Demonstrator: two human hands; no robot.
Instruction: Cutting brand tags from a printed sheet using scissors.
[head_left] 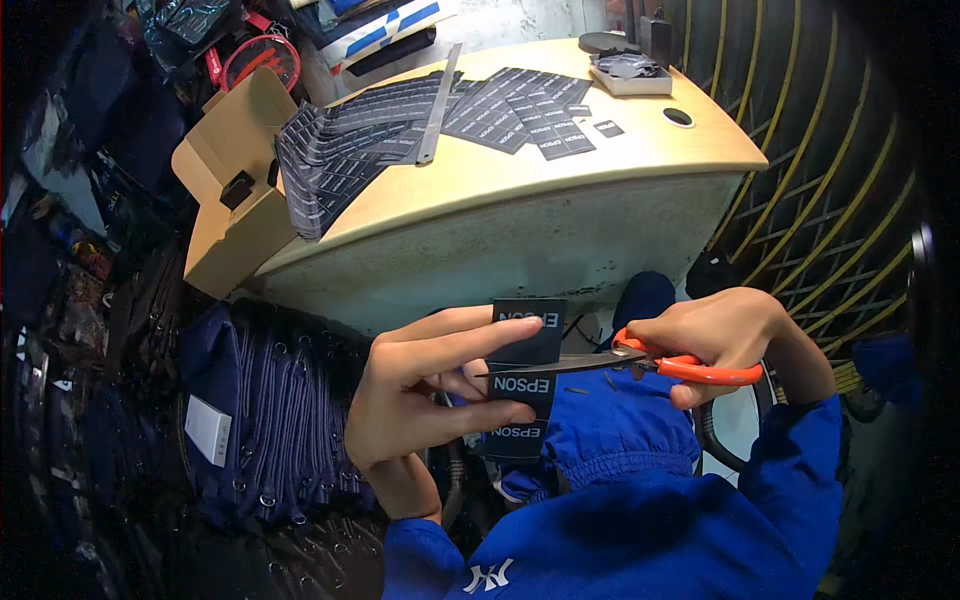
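Between the fingers of my left hand (420,380) is a strip of black labels (528,347) with light print, held upright over my lap. My right hand (735,330) grips a pair of scissors (708,372) by its orange handles. The dark blades reach leftward across the strip, between two of its labels, and their tips come near my left fingers. Whether the blades are fully closed, I cannot tell. A few small dark scraps (575,390) lie on the blue cloth over my legs.
Ahead, a wooden-topped table (600,175) bears sheets of black labels (350,135), a steel ruler (438,105) and a small tray (632,78). An open cardboard box (235,245) leans at its left end. Dark blue bags (290,400) are stacked at left, with a white box (207,430) on them.
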